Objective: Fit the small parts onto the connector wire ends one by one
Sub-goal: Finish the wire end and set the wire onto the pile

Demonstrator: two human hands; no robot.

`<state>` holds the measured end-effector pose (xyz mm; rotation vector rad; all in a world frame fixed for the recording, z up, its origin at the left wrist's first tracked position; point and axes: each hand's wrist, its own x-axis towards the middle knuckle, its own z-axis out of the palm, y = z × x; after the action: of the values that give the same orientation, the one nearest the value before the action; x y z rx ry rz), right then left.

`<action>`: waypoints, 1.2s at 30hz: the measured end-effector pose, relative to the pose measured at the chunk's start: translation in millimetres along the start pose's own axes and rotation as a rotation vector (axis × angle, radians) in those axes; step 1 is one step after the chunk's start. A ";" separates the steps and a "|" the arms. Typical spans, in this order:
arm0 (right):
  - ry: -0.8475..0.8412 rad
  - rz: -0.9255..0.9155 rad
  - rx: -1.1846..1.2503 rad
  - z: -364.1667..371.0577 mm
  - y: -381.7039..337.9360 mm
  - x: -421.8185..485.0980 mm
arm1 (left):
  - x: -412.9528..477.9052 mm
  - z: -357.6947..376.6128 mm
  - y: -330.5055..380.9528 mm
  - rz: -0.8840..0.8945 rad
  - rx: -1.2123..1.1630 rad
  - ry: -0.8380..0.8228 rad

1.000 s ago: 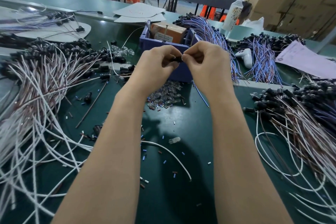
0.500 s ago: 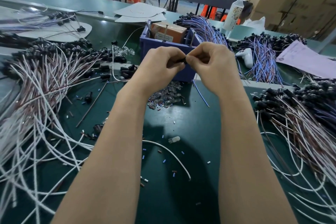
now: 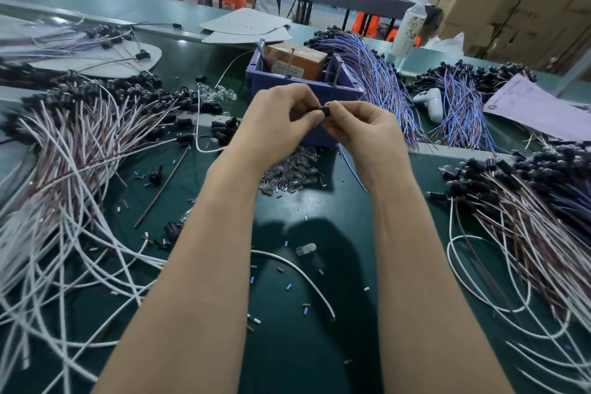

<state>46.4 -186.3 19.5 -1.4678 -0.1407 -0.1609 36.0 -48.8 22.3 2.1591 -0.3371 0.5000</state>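
My left hand (image 3: 277,120) and my right hand (image 3: 363,129) meet above the green table, fingertips together on a small black connector (image 3: 325,111). Both pinch it between thumb and fingers; most of the part is hidden by the fingertips. A thin blue wire (image 3: 351,166) hangs down under my right hand. A heap of small clear parts (image 3: 292,174) lies on the table just below the hands. One loose clear part (image 3: 305,248) lies nearer to me between my forearms.
A blue bin (image 3: 302,89) with a brown box stands right behind the hands. Bundles of white and brown wires with black connectors (image 3: 73,150) spread on the left, another pile (image 3: 527,201) on the right. Blue wire bundles (image 3: 380,86), a white bottle (image 3: 409,25) and paper (image 3: 537,109) lie further back.
Both hands have sunk slightly and moved a little right, still pinching the black connector together. The fingertips have shifted on it, showing more of the part.
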 end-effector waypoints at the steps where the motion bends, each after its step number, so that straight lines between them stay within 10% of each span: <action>1: 0.002 -0.005 0.003 1.3 0.3 0.1 | 0.4 1.9 2.8 -0.018 0.036 0.005; 6: 0.104 0.019 0.092 -1.0 1.1 4.4 | 7.1 -0.5 22.3 -0.112 0.336 -0.006; 11: 0.260 0.154 0.256 -22.2 6.1 10.3 | 2.5 16.4 32.0 -0.529 -0.218 -0.417; 15: 0.152 0.279 -0.112 -47.3 12.9 14.0 | 3.0 6.9 10.3 -0.596 -0.983 0.071; 18: 0.041 0.377 -0.536 -59.8 9.5 11.5 | 4.9 -10.8 -4.2 -0.426 -1.049 0.334; 21: -0.132 0.322 -0.841 -48.9 4.1 6.5 | 4.5 -12.0 -2.9 -0.384 -0.917 0.263; 27: -0.323 0.067 -0.256 10.3 -4.6 -1.8 | 7.5 -8.4 10.1 -0.281 -0.481 0.013; 31: -0.330 0.034 -0.148 20.8 1.5 1.9 | 9.3 -13.2 13.5 -0.279 -0.152 0.144; 36: -0.336 0.097 -0.278 8.3 -0.3 4.3 | 23.9 -27.6 16.9 -0.458 -0.831 0.504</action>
<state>50.6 -178.2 21.4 -1.7674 -0.3292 0.1536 43.8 -37.8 60.2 1.1919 0.2106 0.4998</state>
